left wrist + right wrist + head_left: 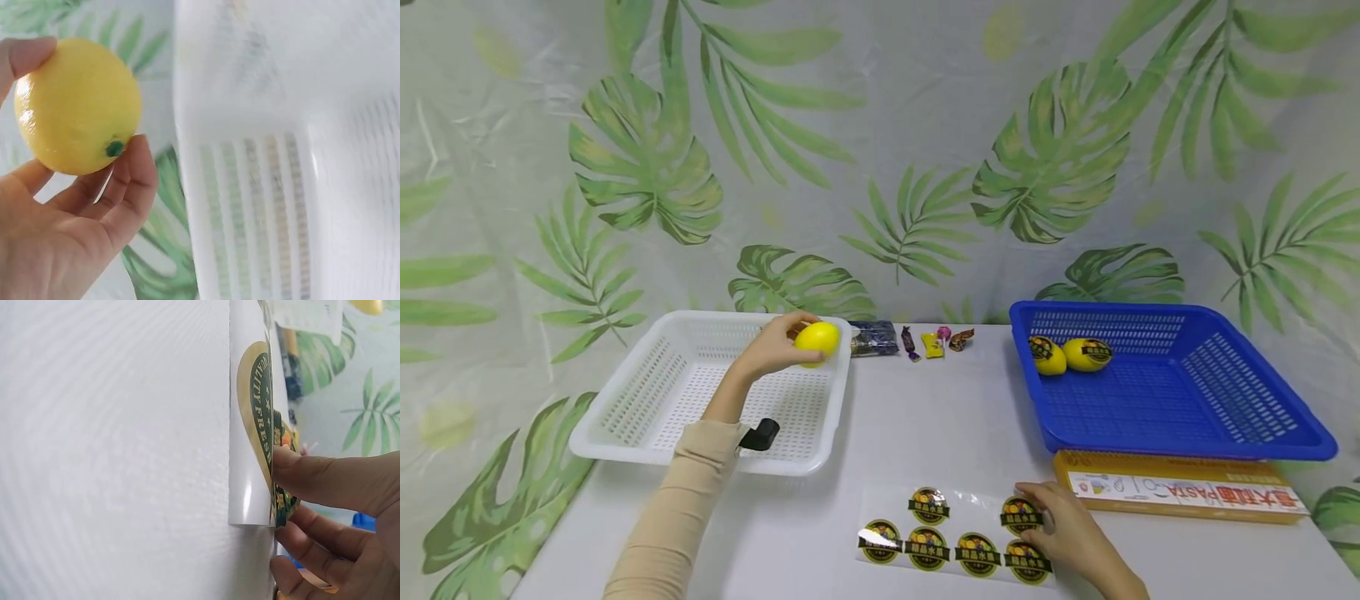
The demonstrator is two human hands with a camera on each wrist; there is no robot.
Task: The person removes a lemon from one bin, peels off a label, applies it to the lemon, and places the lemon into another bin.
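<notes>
My left hand [775, 348] holds a yellow lemon [817, 340] above the right side of a white basket [837, 392]. In the left wrist view, thumb and fingertips are curled around the lemon [78, 103], whose green stem end shows. On the table front lies a clear sheet of round stickers [972, 510], dark with gold rims and fruit pictures. My right hand [1071, 533] is at the sheet's right edge. In the right wrist view its thumb lies on a sticker [259, 406] edge, fingers behind, pinching the bent-up sheet; whether a sticker is lifting, I cannot tell.
A blue basket [1150, 454] at right holds two stickered lemons [1086, 355]. In front of it lies a yellow pasta box [1180, 487]. Wrapped candies [933, 345] and a dark packet [874, 338] lie along the back. A leaf-patterned curtain [910, 125] hangs behind.
</notes>
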